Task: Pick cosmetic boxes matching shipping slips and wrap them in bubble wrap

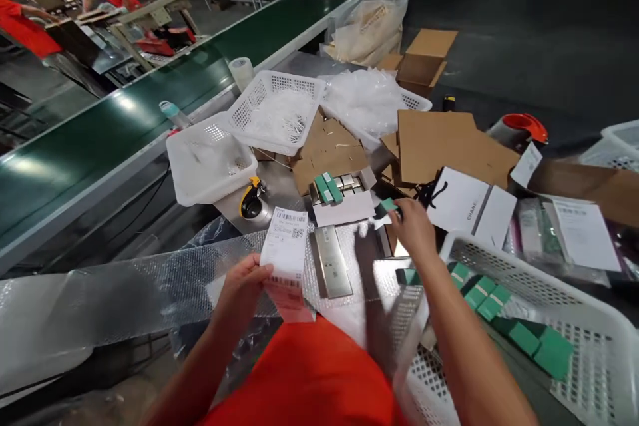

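Observation:
A printed shipping label strip (283, 246) with barcodes and a QR code is pinched between the thumb and fingers of my left hand (243, 285). My right hand (413, 229) is closed around a small green box (388, 205), partly covered by the fingers. Just left of it, two green boxes (327, 188) lie on silver boxes in an open carton with a white flap (344, 209). A flat silver box (331, 262) rests on bubble wrap (224, 265) between my hands. Several more green boxes (488, 298) sit in a white basket (599, 339) under my right forearm.
Behind the work area stand white baskets (234, 123) with clear plastic filling. A tape dispenser (252, 202) lies left of the carton. Cardboard (444, 146) and a white paper bag (472, 206) are at the right. A green conveyor (170, 80) runs along the left; people in red work beyond it.

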### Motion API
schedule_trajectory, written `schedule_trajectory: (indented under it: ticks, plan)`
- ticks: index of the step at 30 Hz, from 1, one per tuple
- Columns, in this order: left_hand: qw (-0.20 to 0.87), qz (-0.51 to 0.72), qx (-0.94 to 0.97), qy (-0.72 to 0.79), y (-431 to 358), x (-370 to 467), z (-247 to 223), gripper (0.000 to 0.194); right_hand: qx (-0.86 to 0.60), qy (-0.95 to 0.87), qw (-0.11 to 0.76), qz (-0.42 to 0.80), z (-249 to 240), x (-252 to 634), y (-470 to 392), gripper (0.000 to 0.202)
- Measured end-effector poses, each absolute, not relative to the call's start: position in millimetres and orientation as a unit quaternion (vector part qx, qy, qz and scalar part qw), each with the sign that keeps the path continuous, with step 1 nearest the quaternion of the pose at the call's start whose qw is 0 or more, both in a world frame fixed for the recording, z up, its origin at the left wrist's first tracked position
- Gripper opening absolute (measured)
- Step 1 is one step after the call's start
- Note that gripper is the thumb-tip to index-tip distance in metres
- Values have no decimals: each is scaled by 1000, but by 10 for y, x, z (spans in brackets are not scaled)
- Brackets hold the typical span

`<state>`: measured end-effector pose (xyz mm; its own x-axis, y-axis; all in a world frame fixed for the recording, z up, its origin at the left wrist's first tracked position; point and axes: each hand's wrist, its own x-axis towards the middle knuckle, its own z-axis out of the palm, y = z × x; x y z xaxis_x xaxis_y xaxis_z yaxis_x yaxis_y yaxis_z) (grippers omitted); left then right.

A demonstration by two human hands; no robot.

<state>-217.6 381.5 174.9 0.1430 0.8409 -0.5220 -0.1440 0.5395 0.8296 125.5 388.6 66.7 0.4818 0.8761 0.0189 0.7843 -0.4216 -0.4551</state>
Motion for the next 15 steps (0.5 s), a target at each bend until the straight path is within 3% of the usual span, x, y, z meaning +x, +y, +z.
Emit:
schedule_trajectory:
  ticks: [4,8,12,14,15]
  plan:
    - [657,394,279,579,3743,-2309,1748,24,-854,-453,187,174,486,1286,4265,37]
    - [648,412,224,600,3691,-2429,1734,25,-849,-416,242,220,418,1421,4400,23]
    - [650,417,222,595,3705,-2465,1669,24,-828,-369,362,217,690,1585,4036,39]
    - [659,415,230,584,3735,-2429,1635,23,-788,-313,461,262,920,1533,3697,43]
    - [667,410,237,575,3752,-2400,1624,22,-720,-245,556,334,1039,1456,3518,39]
